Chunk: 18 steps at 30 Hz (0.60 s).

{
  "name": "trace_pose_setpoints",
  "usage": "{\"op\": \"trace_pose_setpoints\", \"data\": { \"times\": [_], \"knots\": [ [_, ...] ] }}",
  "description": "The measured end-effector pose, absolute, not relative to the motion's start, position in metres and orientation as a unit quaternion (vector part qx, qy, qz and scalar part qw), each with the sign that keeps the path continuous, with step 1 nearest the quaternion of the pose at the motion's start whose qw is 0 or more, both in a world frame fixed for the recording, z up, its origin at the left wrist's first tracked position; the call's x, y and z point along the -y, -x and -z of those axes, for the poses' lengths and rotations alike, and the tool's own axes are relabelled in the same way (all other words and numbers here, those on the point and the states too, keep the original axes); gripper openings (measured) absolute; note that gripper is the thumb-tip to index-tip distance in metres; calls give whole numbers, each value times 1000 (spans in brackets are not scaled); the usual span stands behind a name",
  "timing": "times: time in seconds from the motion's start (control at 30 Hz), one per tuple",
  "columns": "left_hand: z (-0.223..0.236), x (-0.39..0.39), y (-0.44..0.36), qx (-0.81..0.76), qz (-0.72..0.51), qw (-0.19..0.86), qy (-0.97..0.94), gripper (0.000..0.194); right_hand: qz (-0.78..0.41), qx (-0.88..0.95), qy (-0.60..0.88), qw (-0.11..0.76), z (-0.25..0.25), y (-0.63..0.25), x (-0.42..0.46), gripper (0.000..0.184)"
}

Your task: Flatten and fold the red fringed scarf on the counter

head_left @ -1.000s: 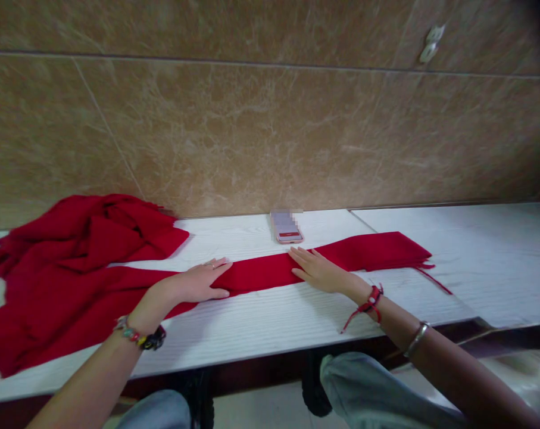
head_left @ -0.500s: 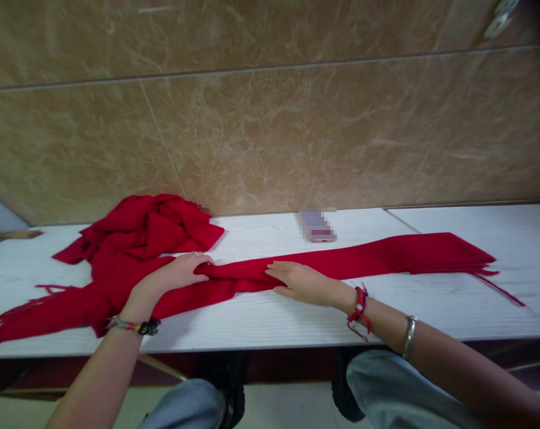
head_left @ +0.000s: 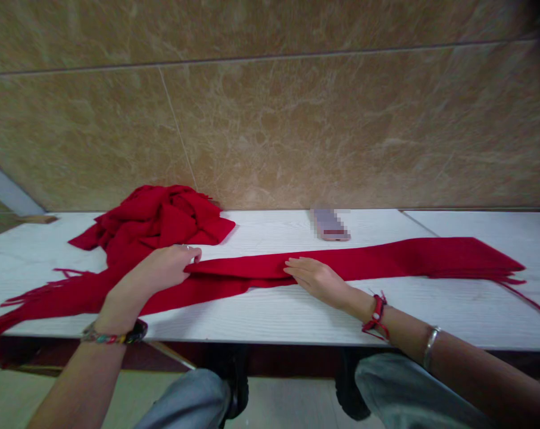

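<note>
Along the white wood-grain tabletop (head_left: 270, 325), the left hand (head_left: 160, 271) curls its fingers at the upper edge of the long, folded red fabric scarf (head_left: 377, 259); whether they pinch cloth is hidden. The right hand (head_left: 317, 280) rests mid-strip, fingers outstretched, gripping nothing. For a neat fold, the right should press flat as an anchor while the left aligns the misaligned layers. Beyond lie a crumpled red fabric heap (head_left: 162, 214) and a pink-edged rectangular phone (head_left: 331, 226).
</note>
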<state>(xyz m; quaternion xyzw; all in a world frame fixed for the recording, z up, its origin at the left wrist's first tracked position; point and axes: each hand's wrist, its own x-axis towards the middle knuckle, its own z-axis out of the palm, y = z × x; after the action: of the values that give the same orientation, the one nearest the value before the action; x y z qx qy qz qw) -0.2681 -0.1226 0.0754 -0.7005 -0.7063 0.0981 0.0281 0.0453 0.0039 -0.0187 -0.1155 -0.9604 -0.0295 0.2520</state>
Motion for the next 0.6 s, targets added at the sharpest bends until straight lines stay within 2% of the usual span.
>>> {"op": "trace_pose_setpoints", "data": {
  "times": [0.13, 0.33, 0.43, 0.6],
  "knots": [
    [-59, 133, 258, 731, -119, -84, 666, 20, 11, 968, 99, 230, 16, -48, -4, 30],
    [-49, 135, 268, 784, -96, -78, 609, 63, -49, 984, 114, 131, 8, -60, -6, 39],
    [-49, 136, 282, 798, -123, -87, 584, 72, -61, 988, 116, 85, 3, -66, -9, 42],
    [-54, 138, 279, 810, -177, -75, 554, 78, -60, 988, 127, 57, 2, -71, -11, 43]
  ]
}}
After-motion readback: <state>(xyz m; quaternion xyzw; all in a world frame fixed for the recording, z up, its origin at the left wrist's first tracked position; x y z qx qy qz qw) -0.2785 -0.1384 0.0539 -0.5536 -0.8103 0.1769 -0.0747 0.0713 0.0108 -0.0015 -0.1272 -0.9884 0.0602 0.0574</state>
